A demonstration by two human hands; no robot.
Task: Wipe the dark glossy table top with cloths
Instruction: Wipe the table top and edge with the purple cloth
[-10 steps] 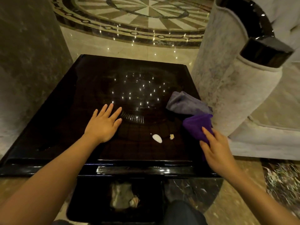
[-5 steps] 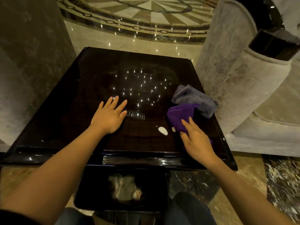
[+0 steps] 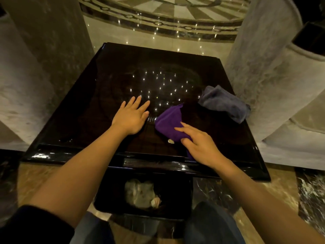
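The dark glossy table top (image 3: 123,80) fills the middle of the head view and mirrors many small ceiling lights. My left hand (image 3: 131,117) lies flat on it near the centre, fingers spread, holding nothing. My right hand (image 3: 198,143) presses a purple cloth (image 3: 169,120) against the table close to the front edge, just right of my left hand. A small pale scrap (image 3: 171,141) peeks out at the cloth's near edge. A grey cloth (image 3: 224,103) lies crumpled at the table's right edge, apart from both hands.
A black waste bin (image 3: 112,196) with crumpled paper inside stands on the floor under the front edge, between my knees. Pale upholstered chairs flank the table, one on the right (image 3: 263,67) and one on the left (image 3: 40,59). Patterned marble floor (image 3: 158,23) lies beyond.
My right hand has swept the purple cloth leftward from the right edge toward the table's middle, covering most of the pale scraps. My left hand has stayed flat in place.
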